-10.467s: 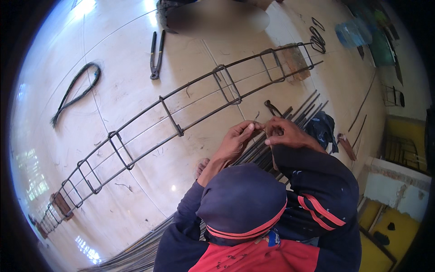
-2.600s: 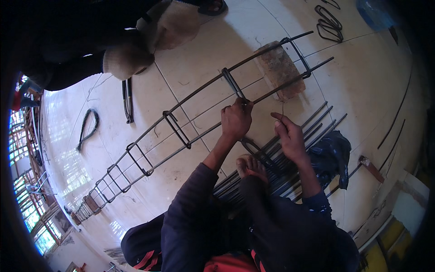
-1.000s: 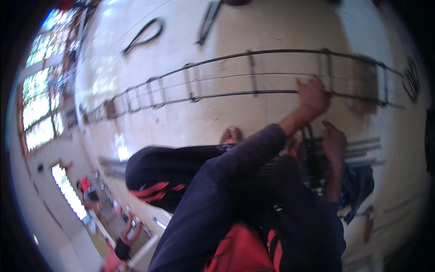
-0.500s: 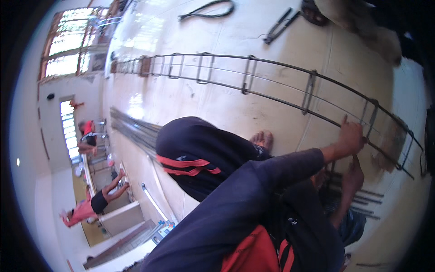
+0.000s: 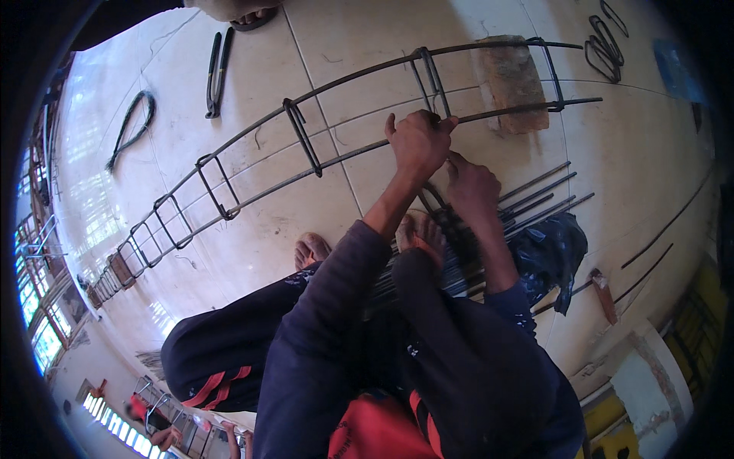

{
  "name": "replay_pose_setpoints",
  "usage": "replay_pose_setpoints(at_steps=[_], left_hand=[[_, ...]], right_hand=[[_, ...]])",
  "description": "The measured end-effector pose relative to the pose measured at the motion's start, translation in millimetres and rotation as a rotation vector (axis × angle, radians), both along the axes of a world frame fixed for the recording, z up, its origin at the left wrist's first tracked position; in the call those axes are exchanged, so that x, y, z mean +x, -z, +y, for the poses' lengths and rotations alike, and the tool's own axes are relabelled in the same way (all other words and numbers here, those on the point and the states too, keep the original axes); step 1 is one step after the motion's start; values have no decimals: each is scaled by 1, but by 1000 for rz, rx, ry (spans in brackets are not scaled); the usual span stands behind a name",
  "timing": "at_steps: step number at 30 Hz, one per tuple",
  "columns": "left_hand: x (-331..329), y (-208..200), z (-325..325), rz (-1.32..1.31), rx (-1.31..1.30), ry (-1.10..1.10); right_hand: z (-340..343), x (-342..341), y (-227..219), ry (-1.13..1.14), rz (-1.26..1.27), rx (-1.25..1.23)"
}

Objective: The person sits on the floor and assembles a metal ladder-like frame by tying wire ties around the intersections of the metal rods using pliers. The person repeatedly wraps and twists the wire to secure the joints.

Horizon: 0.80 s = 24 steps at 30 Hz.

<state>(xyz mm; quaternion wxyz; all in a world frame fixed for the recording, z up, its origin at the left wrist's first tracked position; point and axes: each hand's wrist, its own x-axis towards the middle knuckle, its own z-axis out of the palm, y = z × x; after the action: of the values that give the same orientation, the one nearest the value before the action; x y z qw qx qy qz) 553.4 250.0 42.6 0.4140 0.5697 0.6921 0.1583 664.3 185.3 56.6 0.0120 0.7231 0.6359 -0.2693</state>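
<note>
A long rebar cage (image 5: pixel 264 122) of dark steel bars with square stirrups stretches across the tiled floor in front of me. My left hand (image 5: pixel 420 144) is closed at its near bar, where a stirrup (image 5: pixel 430 80) meets it, with the thumb raised. Just below and to the right, my right hand (image 5: pixel 472 187) has its fingers pinched together close under the same joint. Whatever sits between those fingers is too small to make out. Under the cage's right end lies a reddish brick (image 5: pixel 514 84).
Beyond the cage lie pincers (image 5: pixel 218 75) and a looped bundle of wire (image 5: pixel 131 130). Loose stirrups (image 5: pixel 604 50) are at the far right. Steel rods (image 5: pixel 535 200) and a black plastic bag (image 5: pixel 552 252) lie beside my feet. Another person's foot (image 5: pixel 254 19) shows at the top.
My view has swung round, so the cage's right end and brick now show fully. Both hands stay together at a stirrup joint on the near bar.
</note>
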Motion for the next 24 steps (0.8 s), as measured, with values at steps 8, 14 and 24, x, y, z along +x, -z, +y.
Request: replay_pose_setpoints(at_steps=[8,14,24], left_hand=[[-5,1,-1,-69,22,-74],[4,-1,-7,-96,156,-115],[10,6,-15,-149,242,-177]], right_hand=[[3,1,-18,-40,-59,4],[-2,2,18,3,16,41],[-1,4,4,-6,20,52]])
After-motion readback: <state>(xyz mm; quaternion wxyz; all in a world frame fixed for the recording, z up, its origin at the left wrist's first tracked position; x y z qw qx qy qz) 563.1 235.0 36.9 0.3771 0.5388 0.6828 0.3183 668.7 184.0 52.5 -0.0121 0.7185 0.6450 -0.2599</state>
